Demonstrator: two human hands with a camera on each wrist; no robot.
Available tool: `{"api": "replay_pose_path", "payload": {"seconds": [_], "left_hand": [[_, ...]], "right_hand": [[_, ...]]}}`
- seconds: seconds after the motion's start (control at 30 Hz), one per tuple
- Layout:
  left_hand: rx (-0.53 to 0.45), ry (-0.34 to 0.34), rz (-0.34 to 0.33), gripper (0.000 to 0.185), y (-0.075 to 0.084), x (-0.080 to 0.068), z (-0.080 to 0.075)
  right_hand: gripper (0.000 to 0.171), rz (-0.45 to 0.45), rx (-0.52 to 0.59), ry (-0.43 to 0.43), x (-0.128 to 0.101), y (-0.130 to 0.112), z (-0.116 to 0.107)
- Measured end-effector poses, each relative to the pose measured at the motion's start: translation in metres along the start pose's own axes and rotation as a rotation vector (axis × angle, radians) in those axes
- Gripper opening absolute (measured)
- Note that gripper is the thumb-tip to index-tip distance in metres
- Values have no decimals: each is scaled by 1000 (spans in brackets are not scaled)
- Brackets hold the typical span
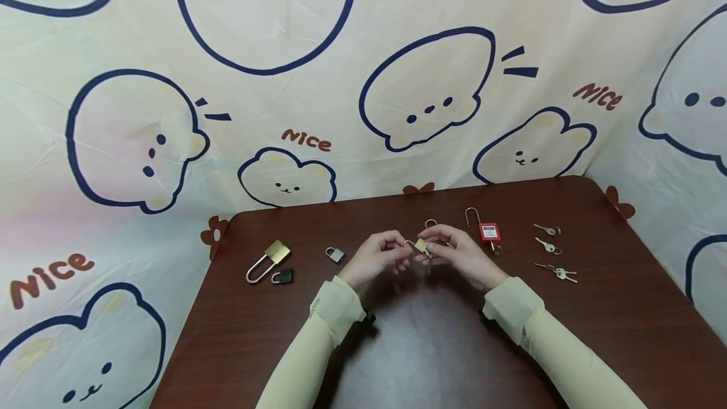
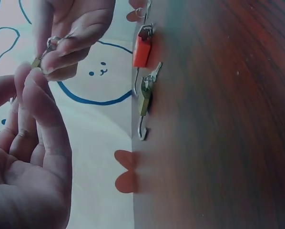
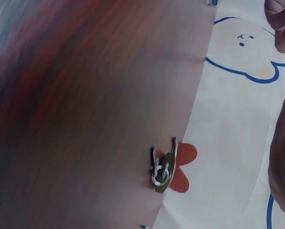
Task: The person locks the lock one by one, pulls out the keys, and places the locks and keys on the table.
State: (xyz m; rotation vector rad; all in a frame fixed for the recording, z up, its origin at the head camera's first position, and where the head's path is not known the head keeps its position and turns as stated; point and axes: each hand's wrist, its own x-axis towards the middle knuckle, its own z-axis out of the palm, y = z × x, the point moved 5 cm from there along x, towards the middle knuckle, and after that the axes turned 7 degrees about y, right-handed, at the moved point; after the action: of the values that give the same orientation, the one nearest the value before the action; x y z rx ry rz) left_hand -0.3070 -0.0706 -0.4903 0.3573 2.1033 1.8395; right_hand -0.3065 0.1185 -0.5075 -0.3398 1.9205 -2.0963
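Readable words: "Nice" on the printed backdrop cloth

The cartoon-patterned cloth [image 1: 363, 81] behind the brown table [image 1: 625, 308] carries the word "Nice" in reddish-brown letters three times in the head view: above the table's far edge at centre left, at upper right beside a bear outline, and at lower left. The red padlock [image 1: 489, 231] on the table bears a white label whose print is too small to read. Neither wrist view shows any legible text.

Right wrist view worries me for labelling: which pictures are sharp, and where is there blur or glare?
Head view: sharp, with soft glare on the table. Left wrist view: near left hand soft, red padlock clearer. Right wrist view: tabletop smeared, brass padlock fairly sharp.
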Motion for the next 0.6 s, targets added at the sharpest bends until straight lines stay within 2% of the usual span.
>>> {"api": "replay_pose_path", "payload": {"seconds": [0.17, 0.37, 0.6], "left_hand": [[-16, -4, 4, 11, -2, -2, 0], [44, -12, 20, 12, -4, -2, 0], [126, -47, 51, 9, -4, -5, -1]], "right_hand": [[39, 7, 13, 10, -2, -1, 3], [40, 29, -26, 52, -4, 0, 2], [43, -12, -85, 84, -2, -1, 4]]}}
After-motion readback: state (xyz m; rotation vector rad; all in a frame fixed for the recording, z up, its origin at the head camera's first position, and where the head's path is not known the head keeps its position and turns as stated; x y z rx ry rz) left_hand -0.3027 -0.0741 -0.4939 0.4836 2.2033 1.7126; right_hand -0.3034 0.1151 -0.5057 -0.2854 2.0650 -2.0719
